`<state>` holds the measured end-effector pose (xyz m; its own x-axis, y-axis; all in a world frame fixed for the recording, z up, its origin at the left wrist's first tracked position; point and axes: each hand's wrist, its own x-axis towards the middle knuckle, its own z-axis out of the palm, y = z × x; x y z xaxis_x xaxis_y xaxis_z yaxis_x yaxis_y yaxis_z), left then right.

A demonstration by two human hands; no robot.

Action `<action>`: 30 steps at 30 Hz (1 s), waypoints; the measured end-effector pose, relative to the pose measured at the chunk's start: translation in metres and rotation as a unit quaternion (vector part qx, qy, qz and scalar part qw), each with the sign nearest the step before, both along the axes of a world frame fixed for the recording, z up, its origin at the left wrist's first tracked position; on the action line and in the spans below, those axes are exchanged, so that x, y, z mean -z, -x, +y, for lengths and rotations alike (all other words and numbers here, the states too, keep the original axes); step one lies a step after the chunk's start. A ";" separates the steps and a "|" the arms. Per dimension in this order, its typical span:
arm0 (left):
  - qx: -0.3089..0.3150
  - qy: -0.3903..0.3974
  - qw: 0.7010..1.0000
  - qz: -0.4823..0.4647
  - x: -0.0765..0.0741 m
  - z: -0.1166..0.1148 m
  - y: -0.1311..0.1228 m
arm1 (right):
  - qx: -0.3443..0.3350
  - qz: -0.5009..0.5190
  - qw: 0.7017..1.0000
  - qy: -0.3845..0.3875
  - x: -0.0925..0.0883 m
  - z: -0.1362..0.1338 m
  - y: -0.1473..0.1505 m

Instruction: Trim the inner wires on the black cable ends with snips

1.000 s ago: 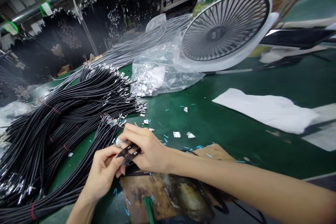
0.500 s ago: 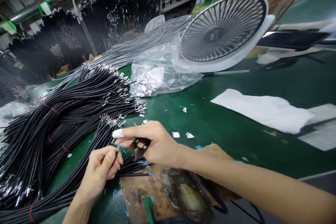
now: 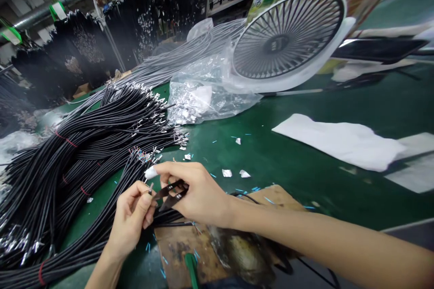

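Observation:
My left hand (image 3: 130,216) pinches a black cable near its stripped end (image 3: 151,187), which pokes up between thumb and forefinger. Just to its right, my right hand (image 3: 200,194) is closed around small dark thread snips (image 3: 171,193). The two blades are spread apart and point toward the cable end; whether they touch it I cannot tell. White tape (image 3: 151,172) wraps the tip of my right forefinger, which reaches out above the cable. Beneath my hands lies a bundle of black cables (image 3: 111,216) with coloured wire ends.
Piles of black cables (image 3: 68,144) cover the left. Behind stand a clear plastic bag (image 3: 217,99) of foil scraps and a white fan (image 3: 281,45). White paper (image 3: 339,142) lies right. A stained wooden board (image 3: 179,253) with a green-handled tool (image 3: 191,268) is in front.
The snips have turned and come closer to my left hand, with their blades now beside the cable end. My right hand has shifted slightly left and down.

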<state>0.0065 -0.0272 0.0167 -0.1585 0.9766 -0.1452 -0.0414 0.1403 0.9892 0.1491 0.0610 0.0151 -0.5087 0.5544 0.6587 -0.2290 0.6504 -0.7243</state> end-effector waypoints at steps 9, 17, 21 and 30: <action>0.031 0.032 0.999 -0.001 -0.003 -0.002 0.005 | -0.019 -0.004 1.000 -0.011 -0.005 0.008 -0.006; 0.043 0.035 0.998 0.008 -0.004 -0.002 0.004 | -0.031 0.020 0.999 -0.002 -0.004 0.007 -0.005; 0.040 0.021 0.999 0.014 -0.002 -0.002 -0.002 | -0.037 0.028 0.993 0.105 -0.008 0.002 -0.002; -0.137 -0.129 0.981 0.053 0.002 -0.004 0.002 | -0.053 -0.028 0.965 0.257 0.007 0.000 0.012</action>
